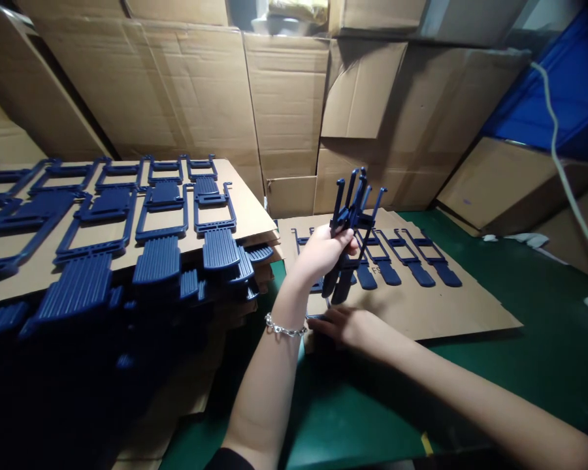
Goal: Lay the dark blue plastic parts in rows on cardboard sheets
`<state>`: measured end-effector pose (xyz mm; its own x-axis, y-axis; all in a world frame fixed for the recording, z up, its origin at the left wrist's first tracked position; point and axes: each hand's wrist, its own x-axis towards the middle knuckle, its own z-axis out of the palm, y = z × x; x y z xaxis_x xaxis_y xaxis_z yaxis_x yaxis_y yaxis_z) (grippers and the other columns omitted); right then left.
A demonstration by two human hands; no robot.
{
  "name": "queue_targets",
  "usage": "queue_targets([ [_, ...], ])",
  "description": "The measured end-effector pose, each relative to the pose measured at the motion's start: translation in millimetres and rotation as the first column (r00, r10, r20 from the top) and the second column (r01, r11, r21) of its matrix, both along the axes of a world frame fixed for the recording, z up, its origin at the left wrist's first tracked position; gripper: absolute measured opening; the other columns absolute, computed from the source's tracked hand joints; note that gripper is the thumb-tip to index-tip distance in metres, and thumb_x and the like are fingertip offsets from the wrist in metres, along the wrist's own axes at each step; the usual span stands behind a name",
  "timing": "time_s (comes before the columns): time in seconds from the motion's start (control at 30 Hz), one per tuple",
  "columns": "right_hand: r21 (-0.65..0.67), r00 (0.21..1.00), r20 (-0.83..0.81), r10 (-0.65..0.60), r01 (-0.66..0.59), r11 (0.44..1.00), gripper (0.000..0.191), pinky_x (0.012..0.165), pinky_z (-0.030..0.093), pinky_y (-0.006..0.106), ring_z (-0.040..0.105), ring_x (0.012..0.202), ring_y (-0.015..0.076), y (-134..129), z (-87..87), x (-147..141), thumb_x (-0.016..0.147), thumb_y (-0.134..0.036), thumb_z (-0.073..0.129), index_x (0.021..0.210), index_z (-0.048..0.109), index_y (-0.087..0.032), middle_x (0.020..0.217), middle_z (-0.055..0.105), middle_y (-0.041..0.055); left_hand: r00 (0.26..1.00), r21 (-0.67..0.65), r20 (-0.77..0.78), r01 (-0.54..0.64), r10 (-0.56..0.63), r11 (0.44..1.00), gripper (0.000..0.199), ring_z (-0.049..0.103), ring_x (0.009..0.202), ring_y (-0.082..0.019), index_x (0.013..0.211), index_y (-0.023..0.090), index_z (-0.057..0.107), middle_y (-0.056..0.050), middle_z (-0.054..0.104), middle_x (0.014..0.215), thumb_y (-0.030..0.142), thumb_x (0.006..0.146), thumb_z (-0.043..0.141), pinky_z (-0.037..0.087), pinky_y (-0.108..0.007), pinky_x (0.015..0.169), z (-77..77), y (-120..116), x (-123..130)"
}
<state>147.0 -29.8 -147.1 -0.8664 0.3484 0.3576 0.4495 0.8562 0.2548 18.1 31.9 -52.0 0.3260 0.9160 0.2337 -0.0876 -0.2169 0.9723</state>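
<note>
My left hand (330,251) is closed round a bundle of several dark blue plastic frames (355,209), held upright above a cardboard sheet (416,310). Their thin hooked prongs point up and their flat tabs hang down. Below it, my right hand (345,325) reaches to the sheet's near left corner. Its fingers close on the end of a blue plastic frame (317,316) there, partly hidden behind my left wrist. A row of similar blue plastic frames (414,261) lies on the sheet, tabs towards me.
On the left, a tall stack of cardboard sheets (247,189) carries rows of blue frames, with ribbed tabs (157,260) jutting over its edge. Cardboard boxes (289,98) wall off the back. Under the sheet is a green table (494,385). A white cable (558,150) hangs at right.
</note>
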Motion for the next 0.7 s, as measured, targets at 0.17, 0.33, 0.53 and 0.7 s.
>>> queue_targets([
  [0.17,0.105,0.909,-0.417,0.020,0.026,0.994,0.013,0.056,0.039,0.025,0.050,0.060,0.0127,-7,44.3,29,0.080,-0.013,0.046,0.084,0.058,-0.016,0.067,0.056,0.0031,1.000,-0.136,-0.005,0.005,-0.006,0.991,0.021,0.042,0.045,-0.005,0.065,0.013,0.047,0.002,0.047,0.053,0.023,0.083,0.048,0.034,-0.018,0.048,-15.0,12,5],
  [0.33,-0.489,0.500,-0.560,-0.660,0.444,0.751,0.056,0.063,0.047,0.030,0.057,0.083,0.0197,0,42.9,32,0.077,-0.042,0.054,0.126,0.043,-0.017,0.103,0.057,0.0101,0.979,-0.253,0.200,0.007,0.045,0.967,0.015,0.050,0.048,-0.006,0.072,0.010,0.052,-0.001,0.055,0.060,0.020,0.083,0.050,0.043,-0.019,0.052,-17.0,9,25],
  [0.53,-0.777,0.310,-0.507,-0.804,0.240,0.582,0.065,0.071,0.050,0.036,0.058,0.088,0.0229,-7,17.4,11,0.076,-0.040,0.052,0.134,0.035,-0.016,0.115,0.053,0.0136,0.966,-0.262,0.248,0.136,-0.070,0.955,0.010,0.058,0.056,-0.009,0.078,0.009,0.053,-0.005,0.063,0.069,0.017,0.083,0.051,0.051,-0.025,0.063,-11.1,-5,41],
  [0.7,-0.859,0.112,-0.497,-0.860,-0.207,0.469,0.071,0.054,0.051,0.030,0.057,0.058,0.0133,-24,11.3,29,0.076,-0.047,0.053,0.136,0.027,-0.018,0.106,0.057,0.0119,0.991,-0.180,0.130,0.051,-0.027,0.982,0.009,0.059,0.055,-0.009,0.079,0.011,0.052,-0.004,0.062,0.070,0.018,0.084,0.051,0.050,-0.024,0.061,-1.5,-5,27],
])
